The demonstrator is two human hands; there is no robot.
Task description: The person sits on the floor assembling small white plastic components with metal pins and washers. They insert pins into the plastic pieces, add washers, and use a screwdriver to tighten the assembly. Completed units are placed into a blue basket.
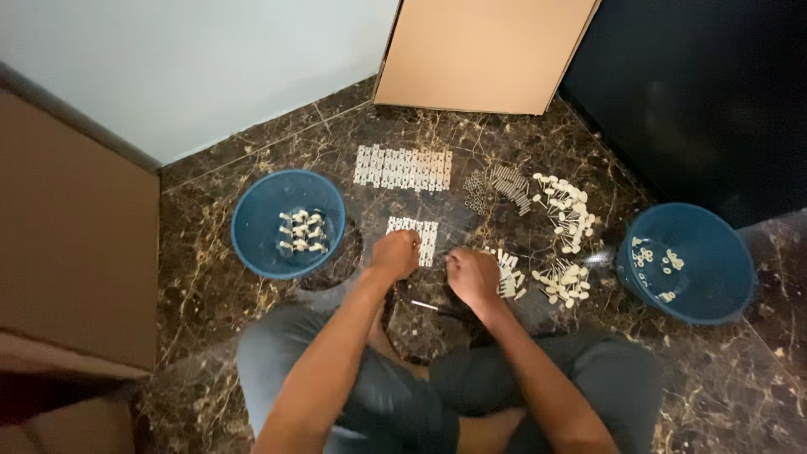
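Person sitting cross-legged on glossy marble floor [252,160], left hand [395,253] and right hand [472,275] both curling closed, possibly pinching small white plastic pieces [508,282], two round blue basins [252,244] flanking.

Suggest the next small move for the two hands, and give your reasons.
Probably the left hand carries its piece to the left blue plastic bucket, since assembled white pieces lie there. Both fists are closed above the small white strip; what they hold is hidden.
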